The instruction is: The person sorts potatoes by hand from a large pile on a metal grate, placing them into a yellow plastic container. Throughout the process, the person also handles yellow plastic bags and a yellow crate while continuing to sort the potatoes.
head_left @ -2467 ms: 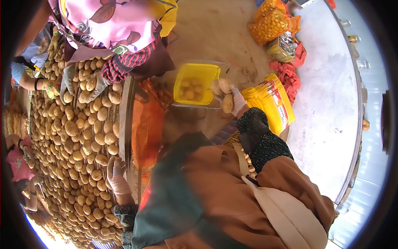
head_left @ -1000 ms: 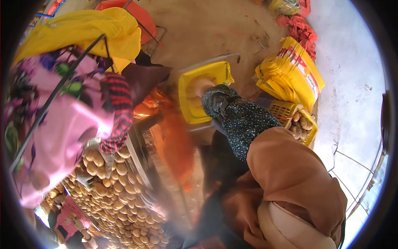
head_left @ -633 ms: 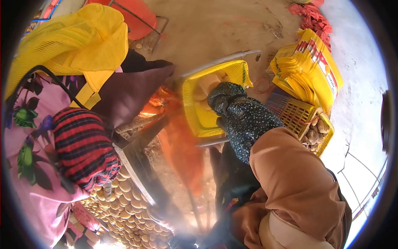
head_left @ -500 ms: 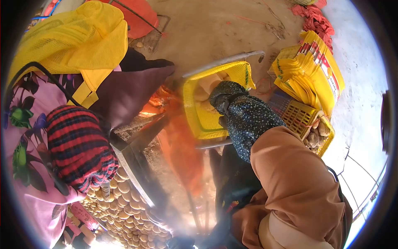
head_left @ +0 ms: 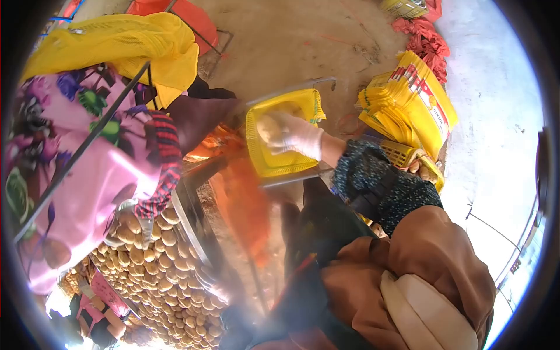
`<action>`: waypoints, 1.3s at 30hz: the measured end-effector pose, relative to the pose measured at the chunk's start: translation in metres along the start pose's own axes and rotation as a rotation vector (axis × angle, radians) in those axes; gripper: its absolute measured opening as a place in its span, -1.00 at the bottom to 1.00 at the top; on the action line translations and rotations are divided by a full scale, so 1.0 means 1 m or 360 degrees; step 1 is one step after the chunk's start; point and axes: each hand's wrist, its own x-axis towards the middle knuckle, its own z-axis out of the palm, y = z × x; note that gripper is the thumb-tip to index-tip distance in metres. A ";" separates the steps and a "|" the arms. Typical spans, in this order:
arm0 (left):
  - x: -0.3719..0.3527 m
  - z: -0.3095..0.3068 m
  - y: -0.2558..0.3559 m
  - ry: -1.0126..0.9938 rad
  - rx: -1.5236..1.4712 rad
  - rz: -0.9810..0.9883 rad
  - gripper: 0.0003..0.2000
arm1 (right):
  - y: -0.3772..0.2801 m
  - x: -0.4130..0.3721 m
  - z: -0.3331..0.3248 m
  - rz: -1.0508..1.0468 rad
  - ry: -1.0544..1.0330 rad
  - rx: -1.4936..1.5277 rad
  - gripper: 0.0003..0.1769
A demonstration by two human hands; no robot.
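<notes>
My right hand [head_left: 297, 137], in a whitish glove with a dark speckled sleeve cover above the wrist, is inside the mouth of a yellow mesh sack [head_left: 252, 149]. Its fingers are curled round a potato [head_left: 269, 126], which is blurred by motion. A metal frame [head_left: 291, 178] runs along the sack's edges. My left hand is out of view.
At left, a co-worker's gloved hand [head_left: 127, 217] touches a large bed of potatoes [head_left: 169, 274]. Folded yellow potato sacks [head_left: 408, 105] are stacked at right above a yellow crate [head_left: 399, 154]. Orange mesh [head_left: 239, 198] hangs beside the sack.
My right forearm has drawn back to the right, and the gloved hand with the potato has come into clear sight. The co-worker's plaid sleeve has shifted. The whole view has turned slightly.
</notes>
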 end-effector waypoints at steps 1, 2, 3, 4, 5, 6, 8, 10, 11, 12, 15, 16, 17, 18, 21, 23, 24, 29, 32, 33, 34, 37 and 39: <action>0.001 0.000 0.001 -0.0005 -0.0015 -0.0022 -0.05 | -0.007 -0.020 0.006 -0.0064 -0.0076 0.0177 -0.22; 0.001 -0.002 0.002 -0.0037 -0.0025 -0.0054 -0.05 | -0.015 -0.035 0.010 -0.0128 -0.0156 0.0351 -0.21; 0.002 -0.004 0.002 -0.0066 -0.0032 -0.0085 -0.06 | -0.024 -0.046 0.013 -0.0157 -0.0171 0.0167 -0.20; 0.002 -0.001 0.001 -0.0058 -0.0034 -0.0092 -0.06 | -0.032 -0.055 0.016 -0.0188 -0.0188 -0.0016 -0.20; 0.003 0.000 0.001 -0.0050 -0.0036 -0.0099 -0.06 | -0.039 -0.062 0.020 -0.0217 -0.0208 -0.0195 -0.20; 0.005 0.002 0.001 -0.0011 -0.0034 -0.0076 -0.06 | -0.043 -0.068 0.026 -0.0238 -0.0220 -0.0187 -0.22; 0.005 -0.001 0.003 0.0034 -0.0038 -0.0059 -0.07 | -0.049 -0.081 0.039 -0.0445 -0.0216 -0.0185 -0.23; 0.006 -0.008 0.008 0.0064 -0.0026 -0.0023 -0.07 | -0.058 -0.093 0.052 -0.0521 -0.0250 -0.0150 -0.26; 0.008 -0.012 0.011 0.0083 -0.0020 -0.0002 -0.07 | -0.064 -0.099 0.057 -0.0496 -0.0281 -0.0119 -0.28; 0.011 -0.016 0.014 0.0010 -0.0054 -0.0077 -0.07 | -0.068 -0.103 0.062 -0.0472 -0.0309 -0.0088 -0.30; 0.013 -0.023 0.017 -0.0021 0.0033 -0.0025 -0.07 | -0.064 -0.109 0.071 -0.0644 -0.0264 -0.0185 -0.40; 0.010 -0.019 0.015 -0.0021 -0.0110 -0.0124 -0.07 | -0.065 -0.111 0.075 -0.0669 -0.0255 -0.0173 -0.44; 0.011 -0.020 0.016 -0.0038 -0.0087 -0.0143 -0.08 | -0.066 -0.115 0.080 -0.0639 -0.0261 -0.0092 -0.48; 0.010 -0.021 0.017 -0.0057 -0.0062 -0.0165 -0.09 | -0.067 -0.118 0.085 -0.0604 -0.0270 -0.0010 -0.52; 0.012 -0.028 0.018 -0.0074 -0.0065 -0.0151 -0.10 | -0.069 -0.116 0.093 -0.0497 -0.0262 0.0284 -0.65; 0.013 -0.032 0.019 -0.0049 -0.0066 -0.0119 -0.10 | -0.061 -0.107 0.087 -0.0425 -0.0401 0.0437 -0.62; 0.015 -0.034 0.020 -0.0077 -0.0081 -0.0145 -0.11 | -0.058 -0.105 0.085 -0.0385 -0.0469 0.0514 -0.57; 0.017 -0.047 0.026 -0.0163 -0.0068 -0.0231 -0.10 | -0.048 -0.097 0.087 -0.0199 -0.0133 0.0614 -0.31; 0.018 -0.048 0.025 -0.0200 -0.0047 -0.0271 -0.10 | -0.043 -0.079 0.074 -0.0034 0.0197 0.0665 -0.25; 0.020 -0.052 0.026 -0.0236 -0.0074 -0.0286 -0.14 | -0.039 -0.074 0.068 0.0032 0.0317 0.0673 -0.24; 0.022 -0.059 0.028 -0.0274 -0.0100 -0.0306 -0.19 | -0.025 -0.066 0.058 -0.0101 0.0335 0.0677 -0.17; 0.022 -0.064 0.032 -0.0337 -0.0166 -0.0342 -0.18 | -0.004 -0.055 0.017 -0.0150 0.0730 0.0249 -0.15; 0.023 -0.069 0.033 -0.0363 -0.0174 -0.0394 -0.17 | -0.006 -0.066 0.009 -0.0245 0.0835 -0.0138 -0.24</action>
